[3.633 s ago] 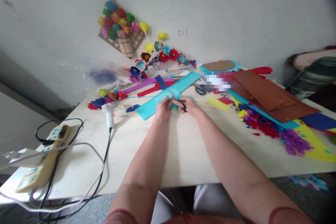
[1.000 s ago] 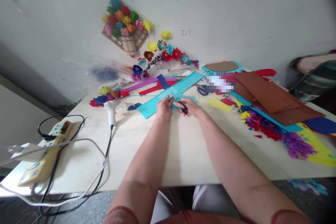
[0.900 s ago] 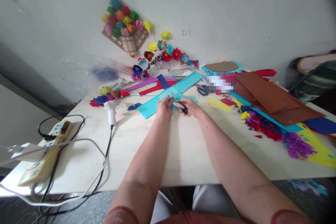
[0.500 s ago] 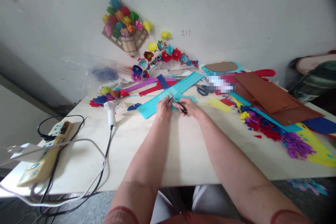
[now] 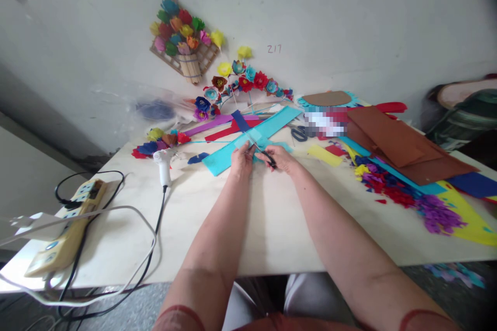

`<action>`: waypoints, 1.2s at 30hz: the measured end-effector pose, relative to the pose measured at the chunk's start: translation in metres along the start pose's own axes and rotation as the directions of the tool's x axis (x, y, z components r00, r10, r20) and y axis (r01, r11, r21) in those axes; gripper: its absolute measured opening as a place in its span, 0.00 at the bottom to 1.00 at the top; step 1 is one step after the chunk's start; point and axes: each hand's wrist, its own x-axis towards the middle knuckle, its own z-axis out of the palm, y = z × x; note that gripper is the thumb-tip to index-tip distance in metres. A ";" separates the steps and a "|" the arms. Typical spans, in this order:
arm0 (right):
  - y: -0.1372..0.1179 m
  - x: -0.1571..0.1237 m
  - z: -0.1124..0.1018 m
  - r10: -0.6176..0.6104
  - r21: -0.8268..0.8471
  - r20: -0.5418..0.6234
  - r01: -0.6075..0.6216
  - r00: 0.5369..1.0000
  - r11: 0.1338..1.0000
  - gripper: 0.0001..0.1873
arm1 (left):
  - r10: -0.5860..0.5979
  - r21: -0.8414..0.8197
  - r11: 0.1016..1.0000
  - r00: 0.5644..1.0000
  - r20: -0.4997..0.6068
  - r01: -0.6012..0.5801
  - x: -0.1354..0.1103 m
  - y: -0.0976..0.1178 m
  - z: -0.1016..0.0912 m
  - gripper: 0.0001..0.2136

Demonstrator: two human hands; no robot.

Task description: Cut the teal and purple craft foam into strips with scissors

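Well inside table edge (image 5: 281,267), scissors (image 5: 267,156) in right hand (image 5: 280,159)

One head-worn camera looks from above and just behind the near edge of the tabletop (image 5: 279,232), facing forward and down. Its wide view runs from the lap (image 5: 310,297) at the bottom, across to the tabletop's far edge and up the wall (image 5: 349,20). The forearms (image 5: 334,217) loom nearest; left hand (image 5: 241,161) and right hand (image 5: 280,159) sit mid-view, farther off.
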 end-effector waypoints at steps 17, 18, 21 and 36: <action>0.003 0.003 0.002 -0.014 0.023 -0.069 0.016 0.997 1.000 0.20 | -0.051 -0.054 0.997 0.998 -0.046 0.048 -0.002 0.004 0.003 0.11; 0.003 0.003 0.003 -0.015 0.025 -0.072 0.017 0.997 1.000 0.19 | -0.040 -0.042 0.998 0.998 -0.046 0.038 -0.002 0.004 0.003 0.11; 0.003 0.004 0.004 -0.011 0.034 -0.084 0.014 0.996 0.999 0.18 | -0.009 -0.024 1.000 0.999 -0.047 0.008 -0.002 0.003 0.003 0.11; 0.003 0.001 -0.001 0.015 0.047 -0.024 -0.014 1.000 0.999 0.20 | -0.044 0.013 0.999 0.998 -0.052 0.044 -0.005 0.005 0.004 0.10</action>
